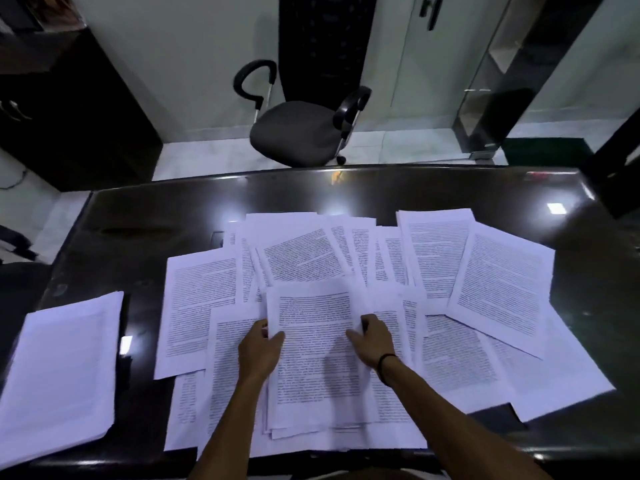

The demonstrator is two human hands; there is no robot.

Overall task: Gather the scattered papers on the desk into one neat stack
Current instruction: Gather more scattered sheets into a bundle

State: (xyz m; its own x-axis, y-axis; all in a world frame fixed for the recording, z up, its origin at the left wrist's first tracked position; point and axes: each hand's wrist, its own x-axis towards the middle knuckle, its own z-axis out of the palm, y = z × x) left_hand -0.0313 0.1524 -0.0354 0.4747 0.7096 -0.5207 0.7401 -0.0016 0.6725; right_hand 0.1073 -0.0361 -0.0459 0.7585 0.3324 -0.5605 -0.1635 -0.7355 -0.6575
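Several printed white sheets (498, 285) lie scattered and overlapping across the middle and right of the dark glossy desk (138, 237). In front of me sits a small gathered stack (315, 368) of sheets, its edges slightly uneven. My left hand (259, 351) grips the stack's left edge, thumb on top. My right hand (372, 339) holds the stack's right edge, fingers curled at the paper; a black band circles that wrist. A separate pile of blank-looking sheets (62, 372) rests at the desk's left front.
A black office chair (298, 129) stands beyond the desk's far edge. A dark cabinet (69, 109) is at the back left, and a glass door with a dark frame (502, 98) at the back right. Bare desk surface shows along the far side.
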